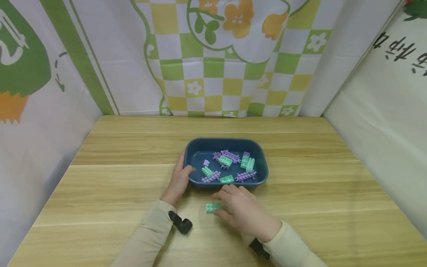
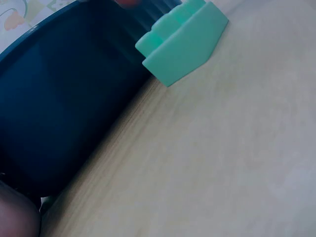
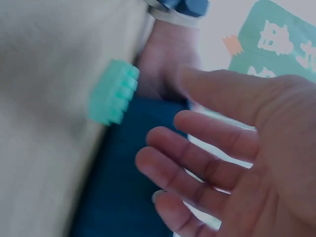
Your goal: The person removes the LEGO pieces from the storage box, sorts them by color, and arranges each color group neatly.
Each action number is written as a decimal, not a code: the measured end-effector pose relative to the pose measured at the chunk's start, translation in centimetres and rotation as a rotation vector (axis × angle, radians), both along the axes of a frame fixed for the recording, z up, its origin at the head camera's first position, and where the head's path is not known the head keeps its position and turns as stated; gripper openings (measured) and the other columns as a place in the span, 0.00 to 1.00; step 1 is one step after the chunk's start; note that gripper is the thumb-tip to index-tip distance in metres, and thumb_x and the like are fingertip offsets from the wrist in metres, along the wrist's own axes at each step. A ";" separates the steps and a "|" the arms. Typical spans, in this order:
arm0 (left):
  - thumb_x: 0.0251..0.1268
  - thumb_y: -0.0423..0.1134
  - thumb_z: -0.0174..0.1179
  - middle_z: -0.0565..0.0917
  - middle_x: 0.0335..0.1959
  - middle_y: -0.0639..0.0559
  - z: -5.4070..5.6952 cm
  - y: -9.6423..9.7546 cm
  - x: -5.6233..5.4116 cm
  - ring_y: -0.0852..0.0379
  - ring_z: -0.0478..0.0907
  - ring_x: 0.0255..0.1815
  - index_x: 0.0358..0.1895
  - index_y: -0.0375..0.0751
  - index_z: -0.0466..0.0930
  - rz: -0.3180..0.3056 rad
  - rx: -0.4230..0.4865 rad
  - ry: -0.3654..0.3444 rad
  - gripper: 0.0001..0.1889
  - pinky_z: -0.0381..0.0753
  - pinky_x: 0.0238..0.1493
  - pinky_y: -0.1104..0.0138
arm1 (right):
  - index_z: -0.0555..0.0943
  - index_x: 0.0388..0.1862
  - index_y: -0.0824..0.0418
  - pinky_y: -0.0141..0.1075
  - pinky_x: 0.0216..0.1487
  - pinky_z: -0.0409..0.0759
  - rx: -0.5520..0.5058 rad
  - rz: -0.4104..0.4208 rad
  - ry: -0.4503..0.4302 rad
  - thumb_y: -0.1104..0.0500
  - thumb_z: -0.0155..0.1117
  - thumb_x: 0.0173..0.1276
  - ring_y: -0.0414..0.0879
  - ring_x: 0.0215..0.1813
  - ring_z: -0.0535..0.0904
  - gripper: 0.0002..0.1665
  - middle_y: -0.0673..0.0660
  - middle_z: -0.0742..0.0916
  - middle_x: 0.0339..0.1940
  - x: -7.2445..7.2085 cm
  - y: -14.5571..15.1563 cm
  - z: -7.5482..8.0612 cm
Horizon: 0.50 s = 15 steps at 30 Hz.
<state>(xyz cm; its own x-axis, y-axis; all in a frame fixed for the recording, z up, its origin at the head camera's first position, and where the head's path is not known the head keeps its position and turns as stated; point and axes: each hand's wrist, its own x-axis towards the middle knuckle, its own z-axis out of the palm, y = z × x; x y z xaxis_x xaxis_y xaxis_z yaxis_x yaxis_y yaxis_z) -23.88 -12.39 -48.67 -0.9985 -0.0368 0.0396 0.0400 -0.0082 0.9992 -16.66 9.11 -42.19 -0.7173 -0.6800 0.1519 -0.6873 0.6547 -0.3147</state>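
Note:
A mint-green toy building brick (image 1: 210,208) lies on the table just in front of a dark blue plastic bin (image 1: 230,185). My right hand (image 1: 238,209) hovers beside and partly over this brick. In the right wrist view the fingers (image 3: 182,153) are loosely bent and spread, holding nothing, with the brick (image 3: 112,94) apart from them. My left hand (image 1: 178,181) grips the bin's left end, its thumb over the rim. From the left wrist, the brick (image 2: 187,44) shows its studs toward the bin wall (image 2: 64,94).
Inside the bin lie several purple toy pieces (image 1: 231,156) and several green bricks (image 1: 225,161). Wooden tabletop (image 1: 317,167) surrounds the bin. A checked, flowered cloth (image 1: 213,74) hangs at the back, and printed white sheets (image 1: 380,111) stand along both sides.

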 end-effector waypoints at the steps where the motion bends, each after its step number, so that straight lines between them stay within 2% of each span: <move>1: 0.57 0.29 0.48 0.53 0.77 0.51 0.0 0.0 0.0 0.50 0.49 0.76 0.78 0.47 0.50 0.000 -0.001 -0.001 0.41 0.50 0.74 0.54 | 0.83 0.51 0.55 0.37 0.46 0.77 -0.035 -0.006 0.015 0.48 0.70 0.61 0.40 0.46 0.78 0.21 0.47 0.84 0.43 -0.1 0.2 0.3; 7: 0.59 0.29 0.48 0.52 0.78 0.51 0.1 0.1 -0.1 0.50 0.48 0.77 0.78 0.47 0.49 0.004 -0.010 -0.004 0.40 0.49 0.74 0.54 | 0.84 0.46 0.56 0.35 0.43 0.80 -0.277 -0.057 0.085 0.55 0.70 0.63 0.37 0.40 0.80 0.13 0.45 0.85 0.38 -1.6 1.8 1.3; 10: 0.58 0.29 0.48 0.53 0.77 0.50 0.0 0.1 -0.1 0.49 0.49 0.76 0.78 0.46 0.50 0.010 -0.014 -0.007 0.40 0.50 0.74 0.54 | 0.84 0.45 0.57 0.37 0.43 0.81 -0.317 -0.089 0.107 0.57 0.69 0.64 0.38 0.40 0.80 0.11 0.45 0.84 0.37 -2.4 2.5 1.3; 15: 0.59 0.30 0.48 0.54 0.77 0.50 0.1 0.0 0.0 0.49 0.49 0.76 0.78 0.47 0.50 0.022 -0.024 -0.021 0.40 0.51 0.74 0.54 | 0.84 0.44 0.59 0.41 0.45 0.79 -0.313 -0.125 0.139 0.57 0.68 0.65 0.43 0.42 0.81 0.10 0.49 0.84 0.38 -4.1 2.8 1.0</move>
<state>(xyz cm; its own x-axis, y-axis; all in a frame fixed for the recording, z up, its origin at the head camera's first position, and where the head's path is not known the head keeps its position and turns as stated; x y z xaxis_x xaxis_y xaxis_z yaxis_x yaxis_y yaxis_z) -23.84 -12.37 -48.61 -0.9981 -0.0580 0.0195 0.0185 0.0167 0.9997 -20.73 11.95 -41.17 -0.7495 -0.4935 0.4413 -0.6587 0.6228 -0.4222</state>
